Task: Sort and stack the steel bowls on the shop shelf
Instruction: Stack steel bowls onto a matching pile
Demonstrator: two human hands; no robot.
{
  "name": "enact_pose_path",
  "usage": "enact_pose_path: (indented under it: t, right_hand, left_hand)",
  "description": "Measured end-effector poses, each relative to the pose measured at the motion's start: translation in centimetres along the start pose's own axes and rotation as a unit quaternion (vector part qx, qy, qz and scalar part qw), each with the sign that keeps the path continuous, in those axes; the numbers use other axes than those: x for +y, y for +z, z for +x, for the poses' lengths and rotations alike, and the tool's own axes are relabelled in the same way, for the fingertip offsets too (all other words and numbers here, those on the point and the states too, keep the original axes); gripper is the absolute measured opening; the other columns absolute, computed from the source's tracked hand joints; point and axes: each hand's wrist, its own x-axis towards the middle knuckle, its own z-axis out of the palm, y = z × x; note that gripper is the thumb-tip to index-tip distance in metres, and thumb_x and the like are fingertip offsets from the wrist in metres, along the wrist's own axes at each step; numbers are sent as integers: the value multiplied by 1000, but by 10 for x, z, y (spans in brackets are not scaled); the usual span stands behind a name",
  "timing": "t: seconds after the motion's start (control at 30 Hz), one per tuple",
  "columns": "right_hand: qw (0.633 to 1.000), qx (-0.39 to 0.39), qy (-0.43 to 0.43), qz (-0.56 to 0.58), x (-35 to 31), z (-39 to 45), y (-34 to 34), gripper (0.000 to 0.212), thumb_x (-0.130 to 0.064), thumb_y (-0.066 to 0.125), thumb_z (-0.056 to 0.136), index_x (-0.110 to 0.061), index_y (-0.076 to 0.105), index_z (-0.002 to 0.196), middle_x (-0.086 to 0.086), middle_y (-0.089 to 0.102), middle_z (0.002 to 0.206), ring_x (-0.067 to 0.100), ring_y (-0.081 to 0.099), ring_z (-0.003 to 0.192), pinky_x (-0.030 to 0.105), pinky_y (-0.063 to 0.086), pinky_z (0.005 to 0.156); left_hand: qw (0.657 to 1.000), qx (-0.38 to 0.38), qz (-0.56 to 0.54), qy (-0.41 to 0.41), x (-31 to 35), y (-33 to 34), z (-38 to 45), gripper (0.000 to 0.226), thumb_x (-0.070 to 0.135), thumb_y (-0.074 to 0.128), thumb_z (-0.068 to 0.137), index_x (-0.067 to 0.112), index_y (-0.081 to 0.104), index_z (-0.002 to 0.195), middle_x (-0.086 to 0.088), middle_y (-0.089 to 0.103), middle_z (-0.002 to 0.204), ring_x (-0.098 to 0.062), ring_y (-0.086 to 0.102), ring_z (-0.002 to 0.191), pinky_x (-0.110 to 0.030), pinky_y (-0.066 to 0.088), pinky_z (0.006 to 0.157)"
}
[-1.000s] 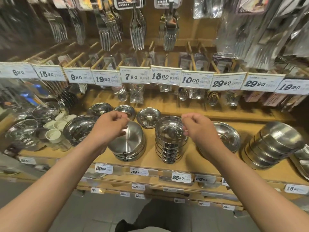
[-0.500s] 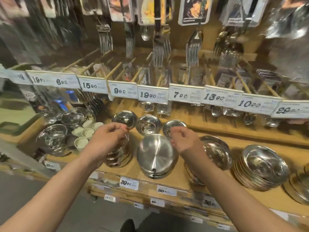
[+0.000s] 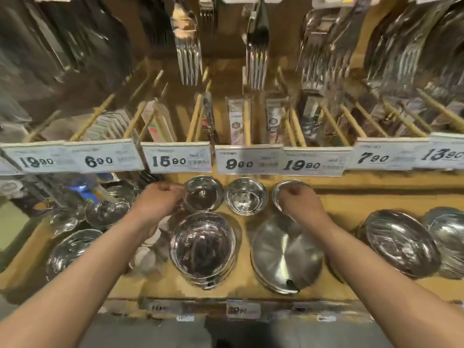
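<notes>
The fingers of the left hand [image 3: 157, 202] were curled in at the left rim of a small steel bowl [image 3: 204, 194] at the back of the shelf [image 3: 344, 204]; the picture was too blurred to tell whether they pinched the rim or only touched it. The fingers of the right hand [image 3: 298, 204] were curled over another small bowl [image 3: 278, 194], hiding most of it, and whether they gripped it could not be told either. Between the two stood a third small bowl [image 3: 246, 197], upright and free of both hands.

In front of these, nearer the shelf's edge, sat a larger stack of bowls [image 3: 203, 247] with its open side up, and just to its right an upturned stack [image 3: 286, 254] showing a flat steel bottom, partly under the right forearm. Well to the right lay tilted stacks of shallow dishes [image 3: 401, 242]. To the left more steel bowls [image 3: 72, 247] stood crowded together.

Above the bowls ran a row of price tags [image 3: 175, 159], reading 19.90, 6.90, 15.90, 9.90, 19.90, 7.90 and 13.90. Behind them hung packs on wooden pegs, with forks [image 3: 188, 59] higher up
</notes>
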Motion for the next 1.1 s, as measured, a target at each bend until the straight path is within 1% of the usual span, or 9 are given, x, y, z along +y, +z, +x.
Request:
enact_pose_path:
  t: [0.13, 0.27, 0.4, 0.53, 0.63, 0.77, 0.87, 1.0, 1.1]
  right_hand:
    - [999, -1, 2, -43, -4, 24, 11, 20, -23, 58, 87, -22, 63, 68, -8, 64, 77, 15, 57, 80, 17, 40, 60]
    - [989, -66, 40, -128, 0, 49, 23, 30, -25, 53, 100, -6, 68, 117, 12, 66, 115, 31, 59, 115, 23, 32, 70]
    - [977, -105, 60, -177, 9, 66, 33, 38, -28, 47, 103, -2, 62, 128, 17, 60, 133, 33, 54, 125, 29, 39, 83]
    - [963, -152, 58, -216, 12, 72, 38, 40, -26, 41, 106, -2, 57, 134, 19, 55, 140, 34, 51, 129, 32, 41, 96]
    - [952, -155, 46, -258, 12, 79, 42, 36, -27, 50, 101, 0, 65, 118, 23, 62, 116, 29, 58, 99, 28, 40, 74]
    - [970, -138, 77, -185, 13, 88, 48, 18, -16, 57, 93, -4, 60, 80, 12, 61, 80, 25, 59, 69, 23, 41, 51]
    - [976, -132, 92, -148, 11, 92, 57, 13, -15, 56, 94, -2, 58, 94, 15, 59, 97, 31, 68, 95, 38, 59, 82]
    - [968, -123, 95, -196, 9, 96, 65, 19, -15, 52, 96, -1, 57, 109, 17, 59, 115, 33, 65, 113, 40, 54, 98]
    - [959, -132, 101, -230, 8, 97, 68, 19, -16, 48, 99, -6, 53, 84, 15, 67, 110, 27, 70, 91, 32, 56, 77]
  left_hand:
    - [996, -9, 88, -6, -11, 11, 40, 7, 13, 66, 90, 9, 72, 91, -9, 75, 91, -19, 69, 77, -33, 59, 72]
    - [990, -8, 138, -7, -20, 23, 67, 10, 9, 64, 92, 7, 69, 83, -7, 70, 75, -6, 61, 48, -16, 40, 39]
    - [980, -12, 198, 10, -30, 35, 87, 14, 8, 63, 94, 4, 67, 81, -6, 65, 70, -17, 58, 61, -19, 43, 45]
    - [949, -17, 314, -4, -33, 43, 113, 25, 15, 63, 97, -7, 67, 107, -26, 66, 108, -39, 65, 98, -36, 47, 73]
    - [910, -46, 411, -40, -39, 48, 127, 33, 16, 54, 103, -7, 60, 126, -27, 62, 129, -40, 63, 113, -30, 47, 71]
    - [865, -98, 481, -107, -46, 52, 139, 28, 9, 44, 106, -8, 59, 122, -25, 66, 117, -37, 68, 99, -34, 55, 67]
    - [896, -88, 412, -140, -51, 52, 148, 30, 8, 47, 105, -13, 58, 124, -26, 71, 108, -33, 65, 84, -41, 55, 80]
    - [925, -77, 323, -183, -47, 56, 142, 29, 1, 42, 105, -10, 50, 131, -14, 59, 59, -18, 54, 32, -26, 46, 33]
    - [952, -47, 251, -167, -47, 52, 142, 29, -4, 43, 104, -12, 48, 132, -18, 56, 67, -14, 50, 22, -20, 38, 24]
